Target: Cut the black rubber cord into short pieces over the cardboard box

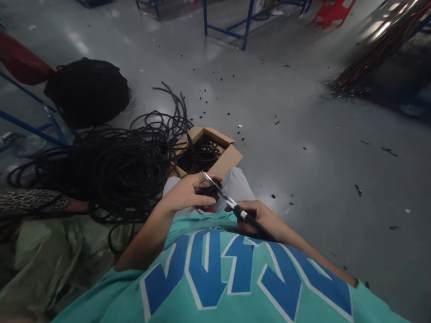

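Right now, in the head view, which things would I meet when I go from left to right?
Round black bundle → cardboard box → right hand → red stool. The left hand overlaps the box's span, so I leave it out.

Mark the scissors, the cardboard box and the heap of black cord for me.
Scissors (230,202): head view, where the blades meet the handle.
Cardboard box (229,161): head view, its right-hand flap.
Heap of black cord (114,167): head view, middle of the tangle.
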Demonstrator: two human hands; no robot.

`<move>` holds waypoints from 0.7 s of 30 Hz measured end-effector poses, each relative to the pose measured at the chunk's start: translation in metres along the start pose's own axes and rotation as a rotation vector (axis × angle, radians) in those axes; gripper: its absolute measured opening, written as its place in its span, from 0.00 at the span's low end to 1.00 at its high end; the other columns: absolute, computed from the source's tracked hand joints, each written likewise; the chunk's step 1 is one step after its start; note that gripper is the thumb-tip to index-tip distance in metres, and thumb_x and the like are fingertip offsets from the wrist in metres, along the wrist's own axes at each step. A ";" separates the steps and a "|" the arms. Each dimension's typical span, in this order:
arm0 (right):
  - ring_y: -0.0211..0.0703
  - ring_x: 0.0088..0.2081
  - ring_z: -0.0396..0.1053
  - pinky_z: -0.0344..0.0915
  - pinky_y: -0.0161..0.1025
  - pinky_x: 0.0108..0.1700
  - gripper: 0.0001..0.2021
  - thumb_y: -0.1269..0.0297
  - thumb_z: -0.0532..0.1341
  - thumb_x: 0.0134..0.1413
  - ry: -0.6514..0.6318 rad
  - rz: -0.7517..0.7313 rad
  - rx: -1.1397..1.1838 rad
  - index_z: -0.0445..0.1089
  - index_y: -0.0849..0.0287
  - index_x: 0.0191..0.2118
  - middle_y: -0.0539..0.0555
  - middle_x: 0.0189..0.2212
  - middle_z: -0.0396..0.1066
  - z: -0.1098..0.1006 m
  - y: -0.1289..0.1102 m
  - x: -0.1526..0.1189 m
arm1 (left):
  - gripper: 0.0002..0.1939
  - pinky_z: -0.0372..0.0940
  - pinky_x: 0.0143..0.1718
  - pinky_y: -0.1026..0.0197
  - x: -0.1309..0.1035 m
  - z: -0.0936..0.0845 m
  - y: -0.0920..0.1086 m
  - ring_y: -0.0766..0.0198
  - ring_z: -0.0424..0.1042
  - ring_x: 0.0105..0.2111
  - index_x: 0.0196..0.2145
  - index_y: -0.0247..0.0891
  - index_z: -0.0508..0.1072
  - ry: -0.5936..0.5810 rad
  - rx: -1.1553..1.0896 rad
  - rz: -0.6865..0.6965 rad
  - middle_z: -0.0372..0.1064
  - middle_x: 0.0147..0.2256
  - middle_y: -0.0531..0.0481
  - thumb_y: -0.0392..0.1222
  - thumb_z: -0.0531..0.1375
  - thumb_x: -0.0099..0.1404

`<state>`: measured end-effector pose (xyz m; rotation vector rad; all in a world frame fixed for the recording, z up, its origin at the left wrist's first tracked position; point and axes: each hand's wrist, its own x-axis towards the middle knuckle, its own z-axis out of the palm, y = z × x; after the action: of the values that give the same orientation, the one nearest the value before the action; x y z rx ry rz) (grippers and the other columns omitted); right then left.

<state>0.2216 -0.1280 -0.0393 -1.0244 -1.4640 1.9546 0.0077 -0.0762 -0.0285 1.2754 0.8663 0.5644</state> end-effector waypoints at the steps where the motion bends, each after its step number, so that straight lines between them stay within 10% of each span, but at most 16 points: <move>1: 0.37 0.25 0.63 0.60 0.33 0.29 0.16 0.68 0.62 0.38 0.010 -0.009 0.007 0.73 0.62 0.39 0.47 0.21 0.66 0.000 0.000 0.001 | 0.26 0.65 0.28 0.67 0.000 0.003 -0.001 0.63 0.71 0.33 0.43 0.34 0.67 0.039 -0.025 0.009 0.71 0.34 0.46 0.35 0.66 0.44; 12: 0.33 0.23 0.56 0.55 0.31 0.28 0.19 0.73 0.58 0.37 0.179 -0.065 -0.106 0.71 0.63 0.41 0.45 0.20 0.60 0.006 -0.004 0.008 | 0.19 0.64 0.24 0.69 0.005 0.031 -0.014 0.68 0.69 0.26 0.30 0.37 0.62 0.559 -0.151 0.224 0.66 0.26 0.55 0.39 0.67 0.43; 21: 0.35 0.25 0.58 0.57 0.33 0.32 0.20 0.70 0.59 0.39 0.218 -0.094 -0.143 0.70 0.61 0.43 0.45 0.22 0.59 0.010 -0.004 0.017 | 0.11 0.65 0.32 0.65 0.006 0.032 -0.027 0.68 0.70 0.25 0.34 0.35 0.69 0.689 0.078 0.326 0.70 0.28 0.51 0.42 0.61 0.54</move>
<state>0.2034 -0.1202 -0.0384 -1.1686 -1.5157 1.6359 0.0344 -0.0962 -0.0540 1.3160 1.2575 1.2870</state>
